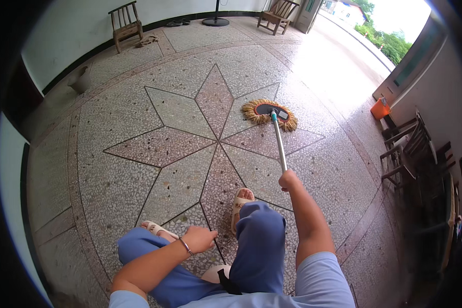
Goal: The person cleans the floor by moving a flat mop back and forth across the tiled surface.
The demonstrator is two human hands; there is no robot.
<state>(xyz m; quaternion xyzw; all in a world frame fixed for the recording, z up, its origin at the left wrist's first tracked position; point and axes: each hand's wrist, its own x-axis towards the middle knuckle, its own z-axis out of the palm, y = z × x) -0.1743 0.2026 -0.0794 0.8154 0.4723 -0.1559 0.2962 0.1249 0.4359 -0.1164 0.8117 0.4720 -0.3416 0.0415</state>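
Note:
A dust mop with a yellow-brown fringed head (270,114) lies flat on the terrazzo floor (184,184), over the right part of a star pattern. From its teal joint a metal pole (279,144) runs back towards me. My right hand (288,181) is closed around that pole, arm stretched forward. My left hand (201,238), with a metal bracelet at the wrist, hangs above the floor between my knees. Its fingers are curled and no object shows in it; their inner side is hidden.
Wooden chairs stand by the far wall (126,29), near the open doorway (278,17) and at the right (402,161). A grey bucket (79,80) is at the left, an orange bin (380,109) at the right. A round stand base (215,22) and shoes (178,22) sit along the back wall.

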